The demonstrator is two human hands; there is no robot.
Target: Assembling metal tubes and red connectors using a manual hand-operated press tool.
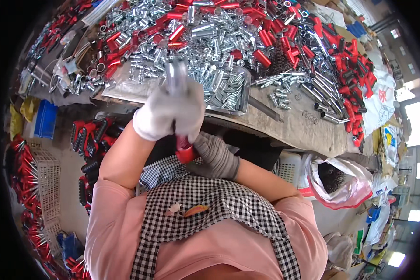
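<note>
Both my hands are together in front of my chest, close to the bench edge. My left hand [170, 112], in a white glove, is closed around the middle of a red and chrome tube-shaped part [185, 152]. The part's shiny metal end sticks up past the white glove, blurred by motion. Its red end points down toward my apron. My right hand [216, 156], in a grey glove, is closed against that red end, its fingertips partly hidden. Just beyond the hands, a metal tray [245, 93] on the bench holds small silver pins.
Heaps of chrome fittings [200, 44] and red tubes [262, 57] cover the workbench [308, 137]. Black and red handled parts [354, 79] lie at its right. An open white sack [364, 182] stands right below, a plastic crate [49, 186] at left.
</note>
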